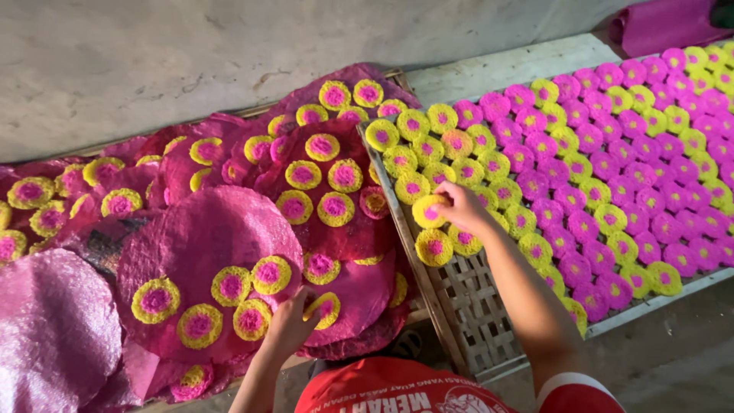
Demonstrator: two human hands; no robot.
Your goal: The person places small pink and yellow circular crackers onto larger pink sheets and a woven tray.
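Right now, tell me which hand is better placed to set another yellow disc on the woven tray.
The right hand: it holds a yellow disc over the woven tray. The left hand rests on the pink sheets.

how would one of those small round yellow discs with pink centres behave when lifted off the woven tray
The small round yellow disc with a pink centre in the right hand looks thin and keeps its flat shape, so probably fairly stiff and light. Its lacy, rough surface suggests it grips rather than slips, but may be brittle. Lying flat on the woven bamboo tray, it seems unlikely to roll.

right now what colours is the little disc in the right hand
Yellow rim with a pink centre, seen in the head view: the small disc in the right hand.
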